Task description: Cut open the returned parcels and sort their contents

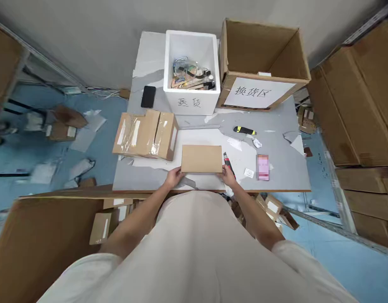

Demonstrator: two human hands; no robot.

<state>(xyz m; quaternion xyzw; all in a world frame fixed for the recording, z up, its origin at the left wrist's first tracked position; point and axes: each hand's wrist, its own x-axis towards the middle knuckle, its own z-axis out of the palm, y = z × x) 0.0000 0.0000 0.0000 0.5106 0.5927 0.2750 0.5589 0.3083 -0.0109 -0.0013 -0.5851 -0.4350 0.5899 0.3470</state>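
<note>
A plain brown cardboard box (201,159) is held level at the near side of the table, between my two hands. My left hand (174,177) grips its near left corner, and my right hand (227,175) grips the near right corner. Just beyond my right hand lies a red and black utility knife (228,163). To the left of the held box sits a larger taped cardboard box (145,134) with white labels. A yellow and black box cutter (245,130) rests farther back on the right.
At the back stand a white foam box (192,103) with assorted small items and an open carton (263,94) with a handwritten sign. A black phone (148,97) lies at left, a pink card (262,167) at right. Below the table edge, a large carton (55,240) holds parcels.
</note>
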